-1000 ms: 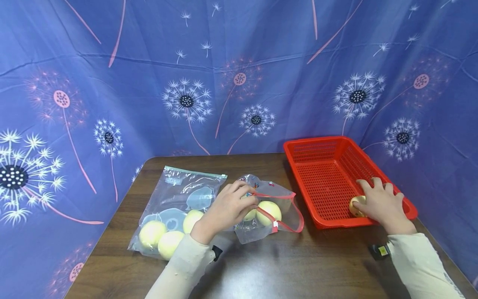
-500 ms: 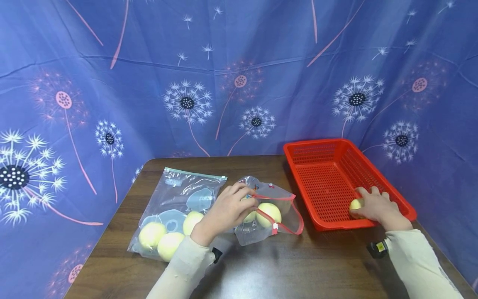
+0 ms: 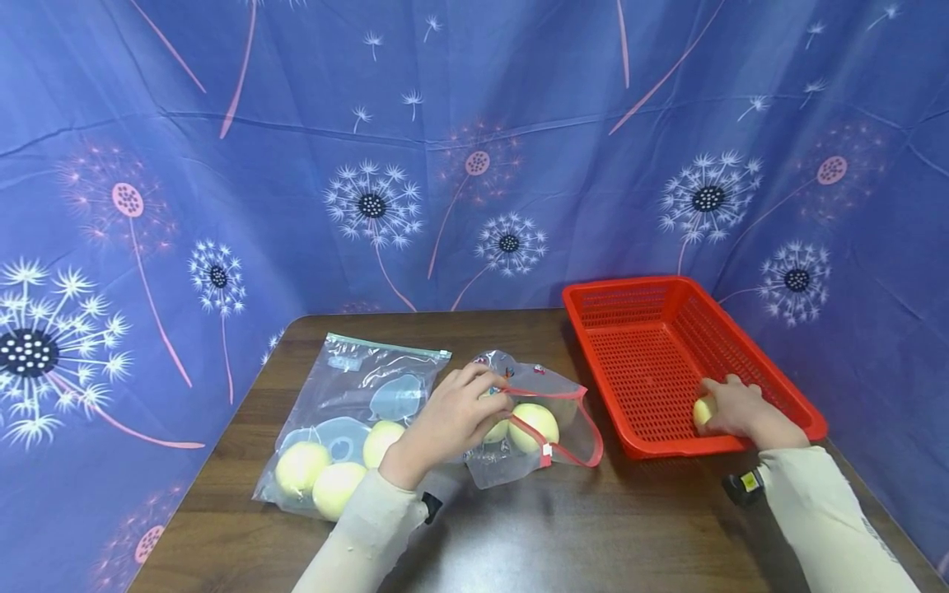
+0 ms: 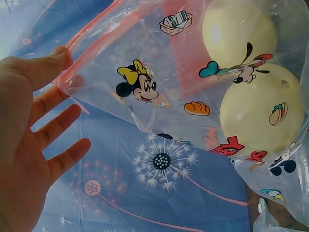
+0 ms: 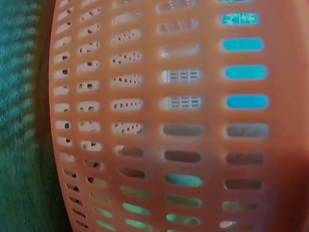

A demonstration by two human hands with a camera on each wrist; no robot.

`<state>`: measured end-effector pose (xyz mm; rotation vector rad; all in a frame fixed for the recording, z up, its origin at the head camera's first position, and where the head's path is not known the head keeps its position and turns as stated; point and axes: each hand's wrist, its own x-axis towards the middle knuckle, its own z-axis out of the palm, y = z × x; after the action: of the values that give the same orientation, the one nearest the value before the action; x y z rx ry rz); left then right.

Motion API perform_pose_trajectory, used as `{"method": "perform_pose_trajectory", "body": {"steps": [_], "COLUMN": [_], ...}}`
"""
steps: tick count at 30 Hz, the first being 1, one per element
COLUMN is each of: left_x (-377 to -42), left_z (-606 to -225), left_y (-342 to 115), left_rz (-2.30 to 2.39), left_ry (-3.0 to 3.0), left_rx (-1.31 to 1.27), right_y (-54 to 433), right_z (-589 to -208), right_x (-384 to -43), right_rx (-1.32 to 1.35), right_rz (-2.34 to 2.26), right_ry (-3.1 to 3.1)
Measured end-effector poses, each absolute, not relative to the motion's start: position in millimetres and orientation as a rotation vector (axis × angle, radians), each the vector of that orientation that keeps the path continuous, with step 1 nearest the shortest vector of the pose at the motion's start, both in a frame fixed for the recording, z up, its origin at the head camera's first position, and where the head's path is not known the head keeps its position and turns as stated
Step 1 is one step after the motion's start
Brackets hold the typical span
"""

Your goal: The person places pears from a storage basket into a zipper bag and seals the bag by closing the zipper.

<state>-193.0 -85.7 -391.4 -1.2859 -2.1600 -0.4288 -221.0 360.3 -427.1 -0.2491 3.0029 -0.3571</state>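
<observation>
My left hand (image 3: pixel 460 412) pinches the red-edged mouth of a clear zip bag (image 3: pixel 493 474) between thumb and index finger; the other fingers are spread in the left wrist view. The mouth gapes to the right. Cartoon prints cover the bag, and round pale yellow fruits (image 4: pixel 260 106) lie inside. At the right, my right hand (image 3: pixel 744 412) curls round a pale yellow fruit (image 3: pixel 703 409) in the near right corner of a red plastic basket (image 3: pixel 630 362); the hand covers much of it. Only the basket's slotted wall (image 5: pixel 145 140) fills the right wrist view, so the fingers are hidden there.
Left of my left hand lies another clear zip bag (image 3: pixel 371 366) with a green seal, with several similar fruits (image 3: pixel 302 464) inside. Everything stands on a brown wooden table (image 3: pixel 593 527). A blue dandelion-print cloth (image 3: pixel 474 99) hangs behind it.
My right hand has gone from spread fingers over the fruit to a grip round it, lower in the basket and slightly left. The left hand and its bag stay put.
</observation>
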Motion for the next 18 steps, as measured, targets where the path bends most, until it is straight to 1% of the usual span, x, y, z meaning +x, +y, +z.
{"method": "perform_pose_trajectory", "body": {"steps": [3, 7, 11, 18], "left_x": [-193, -194, -194, -195], "left_z": [-392, -392, -392, -390], "left_y": [-86, -85, -85, -84], "left_rz": [-0.418, -0.424, -0.432, -0.436], "left_ry": [-2.151, -2.142, -2.137, -2.154], "left_rx": [-1.288, -1.289, -1.285, -1.281], "right_y": [357, 353, 352, 347], "right_z": [-428, -430, -427, -418], "right_x": [-222, -222, -222, -219], "right_rx": [-0.292, -0.281, -0.274, -0.351], "right_rz": [-0.347, -0.356, -0.371, -0.353], "right_ry": [3.048, 3.096, 3.137, 3.211]}}
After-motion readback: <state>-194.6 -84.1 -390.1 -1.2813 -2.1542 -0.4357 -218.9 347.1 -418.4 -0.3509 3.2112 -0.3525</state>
